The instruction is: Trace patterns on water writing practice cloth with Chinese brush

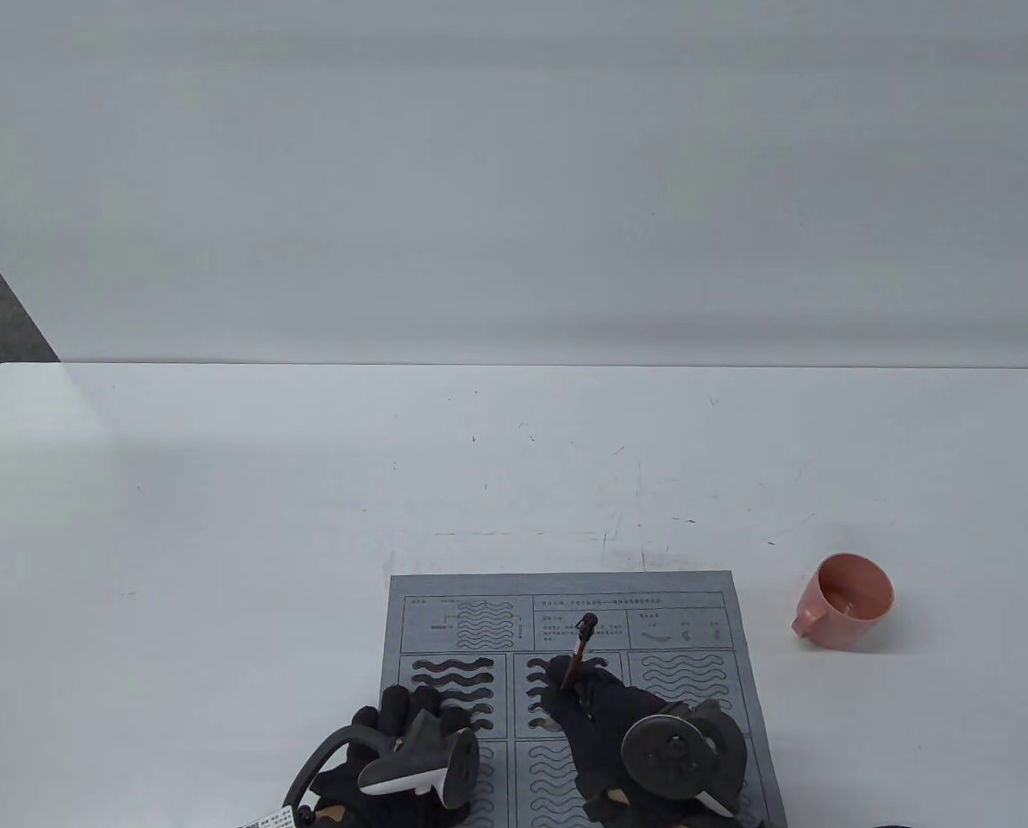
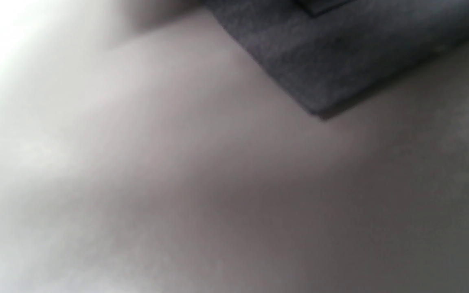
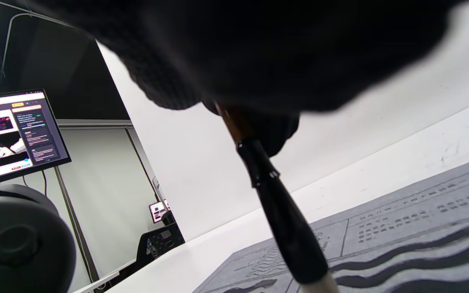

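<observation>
Table view shows a pink cup (image 1: 847, 602) standing on the white tabletop (image 1: 307, 517), well apart to the right of the grey cloth (image 1: 695, 604), which lies at the near edge. Nothing lies between cup and cloth. In the right wrist view a lit monitor (image 3: 12, 132) stands off to the left beyond the tabletop.

The right hand (image 1: 617, 716) rests over the cloth's middle column of wavy patterns, and its fingers (image 1: 566, 681) are closed around the brush (image 1: 579, 651), which is held nearly upright with its dark top end leaning slightly away from the person. In the right wrist view the brush's black lower part (image 3: 283, 224) runs down from the gloved fingers (image 3: 275, 130) toward the cloth (image 3: 421, 228), its pale tip leaving the frame's bottom edge, so contact with the cloth cannot be told there.

The left hand (image 1: 393, 742) lies on the cloth's left side, its fingers (image 1: 398, 703) spread flat over dark wavy strokes in the left box, holding nothing. The left wrist view is blurred and shows only a corner of the cloth (image 2: 320, 53) on the tabletop (image 2: 177, 183).
</observation>
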Motion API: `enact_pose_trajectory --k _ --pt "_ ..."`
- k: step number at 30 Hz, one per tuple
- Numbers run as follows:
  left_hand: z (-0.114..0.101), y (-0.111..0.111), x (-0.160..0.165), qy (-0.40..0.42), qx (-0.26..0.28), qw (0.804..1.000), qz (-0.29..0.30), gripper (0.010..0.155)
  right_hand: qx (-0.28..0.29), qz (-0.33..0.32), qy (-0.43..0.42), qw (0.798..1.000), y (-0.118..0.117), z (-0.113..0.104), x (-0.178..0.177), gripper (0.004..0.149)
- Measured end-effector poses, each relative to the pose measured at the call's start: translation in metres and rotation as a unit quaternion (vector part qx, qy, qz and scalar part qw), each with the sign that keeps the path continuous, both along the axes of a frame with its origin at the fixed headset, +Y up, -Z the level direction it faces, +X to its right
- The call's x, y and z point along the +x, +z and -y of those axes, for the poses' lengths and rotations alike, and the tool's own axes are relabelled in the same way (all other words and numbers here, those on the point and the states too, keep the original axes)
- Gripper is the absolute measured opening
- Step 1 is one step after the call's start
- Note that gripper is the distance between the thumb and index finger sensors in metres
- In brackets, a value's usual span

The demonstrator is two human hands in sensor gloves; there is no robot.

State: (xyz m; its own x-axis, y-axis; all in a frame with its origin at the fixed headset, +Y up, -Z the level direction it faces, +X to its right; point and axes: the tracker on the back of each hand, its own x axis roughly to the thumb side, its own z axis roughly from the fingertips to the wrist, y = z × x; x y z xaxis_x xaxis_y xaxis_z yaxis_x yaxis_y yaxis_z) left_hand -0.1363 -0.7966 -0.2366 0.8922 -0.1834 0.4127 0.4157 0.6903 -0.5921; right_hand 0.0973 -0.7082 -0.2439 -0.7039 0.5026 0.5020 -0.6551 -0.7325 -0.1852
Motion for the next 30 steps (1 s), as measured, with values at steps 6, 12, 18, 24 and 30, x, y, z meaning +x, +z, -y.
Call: enact_pose_trajectory --k 6,12,18,24,30 --pt "0.0000 0.0000 0.0000 0.000 0.000 1.000 0.000 0.090 0.003 0.002 0.006 1.000 0.0003 0.0001 0.0005 0.039" --pt "0.0000 0.0000 0.0000 0.000 0.000 1.000 0.000 0.089 0.001 0.005 0.007 1.000 0.0003 0.0002 0.0015 0.039" --pt "0.0000 0.0000 0.0000 0.000 0.000 1.000 0.000 0.089 0.000 0.009 0.011 1.000 0.0003 0.0002 0.0027 0.038" --pt "0.0000 0.0000 0.0000 0.000 0.000 1.000 0.000 0.090 -0.002 0.013 0.016 1.000 0.0002 -0.0001 0.0042 0.038" --pt "0.0000 0.0000 0.0000 0.000 0.000 1.000 0.000 0.090 -0.003 0.017 0.019 1.000 0.0000 -0.0004 0.0055 0.038"
